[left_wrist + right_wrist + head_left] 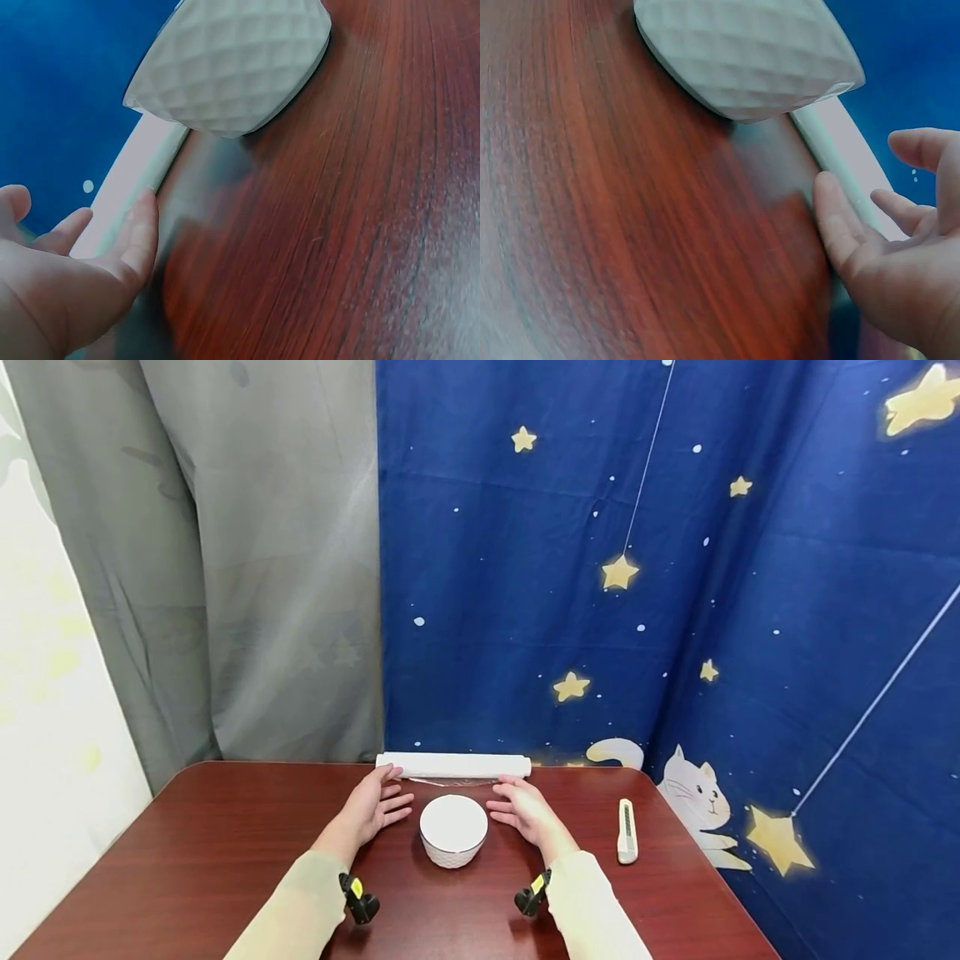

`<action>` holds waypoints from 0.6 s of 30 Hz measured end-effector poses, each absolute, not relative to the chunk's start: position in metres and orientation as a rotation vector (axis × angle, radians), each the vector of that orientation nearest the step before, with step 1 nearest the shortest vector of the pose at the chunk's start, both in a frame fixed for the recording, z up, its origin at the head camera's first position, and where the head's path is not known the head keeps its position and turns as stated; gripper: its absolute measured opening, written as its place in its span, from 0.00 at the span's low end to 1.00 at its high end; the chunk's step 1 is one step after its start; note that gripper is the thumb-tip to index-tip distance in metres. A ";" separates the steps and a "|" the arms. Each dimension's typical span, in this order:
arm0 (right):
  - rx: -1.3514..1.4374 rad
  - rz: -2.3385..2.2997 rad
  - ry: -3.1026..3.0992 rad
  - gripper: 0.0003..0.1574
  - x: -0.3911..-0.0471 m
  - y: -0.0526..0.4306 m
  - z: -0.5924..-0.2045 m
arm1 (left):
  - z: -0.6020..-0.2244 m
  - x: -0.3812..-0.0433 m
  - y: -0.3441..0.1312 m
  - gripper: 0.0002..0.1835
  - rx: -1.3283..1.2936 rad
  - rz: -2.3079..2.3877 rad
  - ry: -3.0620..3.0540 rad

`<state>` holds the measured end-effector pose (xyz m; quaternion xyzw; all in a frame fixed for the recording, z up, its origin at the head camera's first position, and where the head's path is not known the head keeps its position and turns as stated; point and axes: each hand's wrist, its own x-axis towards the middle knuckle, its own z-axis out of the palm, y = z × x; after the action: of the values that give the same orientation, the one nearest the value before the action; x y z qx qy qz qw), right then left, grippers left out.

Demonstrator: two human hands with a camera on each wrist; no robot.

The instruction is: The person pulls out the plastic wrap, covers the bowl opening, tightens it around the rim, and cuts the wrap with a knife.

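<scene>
A white bowl with a quilted outer wall stands upright on the table, between the two hands. Thin shiny edging shows along its rim in both wrist views. Behind it lies a long white roll, a strip of clear film hanging loose along its front. On the bowl's left is my left hand, fingers spread, thumb near the roll's left end. My right hand mirrors it on the other side, thumb near the roll's right end. Both hands are apart from the bowl, and neither grips anything.
A cream utility knife lies on the brown table, right of the right hand. The roll runs along the table's far edge, in front of a grey curtain and a blue starry curtain.
</scene>
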<state>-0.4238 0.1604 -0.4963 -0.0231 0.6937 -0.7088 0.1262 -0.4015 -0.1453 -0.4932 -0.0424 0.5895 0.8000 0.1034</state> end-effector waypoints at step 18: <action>0.107 -2.374 1.607 0.31 -0.431 0.145 -0.502 | -0.500 -0.409 -0.151 0.41 -0.153 2.496 1.511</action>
<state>-0.4315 0.1448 -0.5015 0.0371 0.5549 -0.8199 0.1358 -0.4095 -0.1508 -0.4997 -0.0522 0.5140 0.8491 0.1097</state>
